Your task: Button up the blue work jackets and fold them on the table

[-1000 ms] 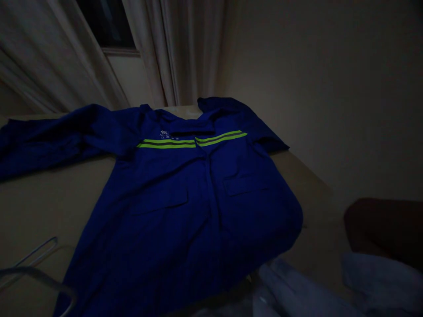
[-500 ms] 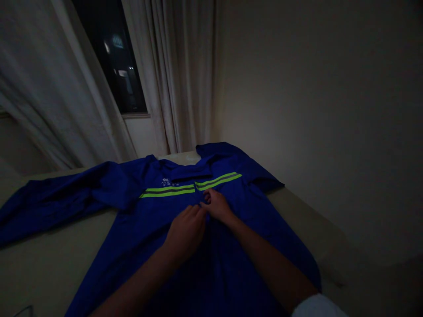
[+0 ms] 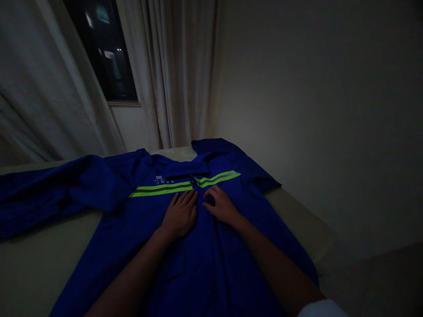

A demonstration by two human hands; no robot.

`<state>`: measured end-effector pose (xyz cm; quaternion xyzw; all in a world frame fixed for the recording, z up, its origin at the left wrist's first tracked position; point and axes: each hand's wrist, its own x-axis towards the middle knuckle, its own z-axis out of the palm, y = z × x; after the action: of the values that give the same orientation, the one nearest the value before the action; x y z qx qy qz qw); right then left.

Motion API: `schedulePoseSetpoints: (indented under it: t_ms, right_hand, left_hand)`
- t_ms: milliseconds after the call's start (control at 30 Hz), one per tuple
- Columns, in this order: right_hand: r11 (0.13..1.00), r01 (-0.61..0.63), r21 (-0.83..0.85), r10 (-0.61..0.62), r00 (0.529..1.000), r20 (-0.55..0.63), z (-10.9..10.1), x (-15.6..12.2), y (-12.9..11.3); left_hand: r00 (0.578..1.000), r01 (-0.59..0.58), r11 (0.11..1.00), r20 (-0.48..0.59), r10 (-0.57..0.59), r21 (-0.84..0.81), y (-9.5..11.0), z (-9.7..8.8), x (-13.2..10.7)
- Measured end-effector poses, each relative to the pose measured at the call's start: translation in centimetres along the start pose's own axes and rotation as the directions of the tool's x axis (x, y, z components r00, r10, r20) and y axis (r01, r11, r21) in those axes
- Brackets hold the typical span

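Note:
A dark blue work jacket [image 3: 139,246] with two bright yellow-green stripes across the chest lies front-up on a pale table [image 3: 36,268]. Its left sleeve stretches far out to the left. My left hand [image 3: 180,214] lies flat on the chest just below the stripes, fingers stretched out and close together. My right hand [image 3: 220,205] rests beside it on the front closure, fingers lightly curled against the cloth. The two hands are almost touching at the jacket's centre line. The room is dim.
Pale curtains [image 3: 172,75] hang behind the table on both sides of a dark window [image 3: 102,48]. A bare wall [image 3: 313,110] runs along the right. The table's right edge [image 3: 317,224] lies close to the jacket's hem.
Both hands came in onto the jacket's chest. Since half a second ago the left hand has flattened out from a pinch, and the view has tilted slightly.

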<state>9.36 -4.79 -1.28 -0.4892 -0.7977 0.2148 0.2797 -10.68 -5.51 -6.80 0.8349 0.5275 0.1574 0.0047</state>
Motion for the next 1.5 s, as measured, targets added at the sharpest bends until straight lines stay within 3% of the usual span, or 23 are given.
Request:
schedulePoseSetpoints:
  t_ms: [100, 167, 233, 333, 400, 467, 600, 733, 867, 1000, 1100, 1500]
  right_hand:
    - [0.986, 0.073, -0.147, -0.024, 0.95, 0.311, -0.9, -3.0, -2.8]
    - [0.961, 0.095, -0.259, 0.013, 0.923, 0.385, -0.7, -5.4, -3.9]
    - [0.948, 0.062, -0.312, 0.043, 0.946, 0.32, 0.0, -7.3, -4.2]
    - [0.979, -0.042, -0.2, 0.078, 0.981, 0.175, 0.9, -8.3, -3.3]
    - [0.991, -0.124, -0.043, 0.129, 0.983, 0.129, 1.1, -8.0, -2.5]
    - [0.977, -0.192, 0.098, 0.18, 0.977, 0.117, 1.0, -7.6, -1.8]
    - [0.905, -0.312, 0.288, 0.305, 0.95, 0.071, 0.7, -7.3, -0.8]
    - [0.824, -0.383, 0.417, 0.376, 0.921, 0.102, 0.7, -7.4, 0.0]
    - [0.807, -0.364, 0.466, 0.345, 0.93, 0.13, 0.6, -7.5, 0.3]
    - [0.798, -0.357, 0.486, 0.321, 0.934, 0.158, 0.4, -7.6, 0.2]
    - [0.804, -0.347, 0.484, 0.315, 0.937, 0.149, 0.5, -7.6, 0.0]
    - [0.844, -0.279, 0.458, 0.243, 0.96, 0.138, 0.5, -7.9, -0.3]
  left_hand:
    - [0.999, 0.003, 0.999, -0.048, -0.004, -0.038, 0.1, -0.9, 0.2]
    - [0.995, 0.043, 0.997, -0.083, -0.049, -0.071, 0.4, -2.3, 0.4]
    - [0.994, 0.08, 0.989, -0.063, -0.089, -0.127, 0.9, -4.1, 0.4]
    - [0.983, 0.041, 0.967, 0.183, 0.006, -0.252, 1.8, -6.8, 0.3]
    - [0.91, -0.021, 0.946, 0.386, 0.152, -0.325, 2.4, -8.0, 0.2]
    - [0.853, -0.054, 0.938, 0.472, 0.221, -0.342, 2.8, -8.6, 0.1]
    - [0.897, 0.031, 0.945, 0.426, 0.117, -0.325, 2.5, -8.1, 0.2]
    - [0.85, 0.032, 0.905, 0.488, 0.198, -0.423, 2.0, -7.1, 0.4]
    - [0.829, -0.018, 0.894, 0.494, 0.264, -0.447, 2.2, -6.9, 0.3]
    - [0.808, -0.025, 0.924, 0.537, 0.245, -0.383, 2.8, -7.6, 0.0]
    - [0.829, -0.089, 0.955, 0.51, 0.229, -0.284, 3.3, -8.1, -0.2]
    - [0.853, -0.162, 0.962, 0.458, 0.249, -0.221, 3.9, -9.0, -0.5]
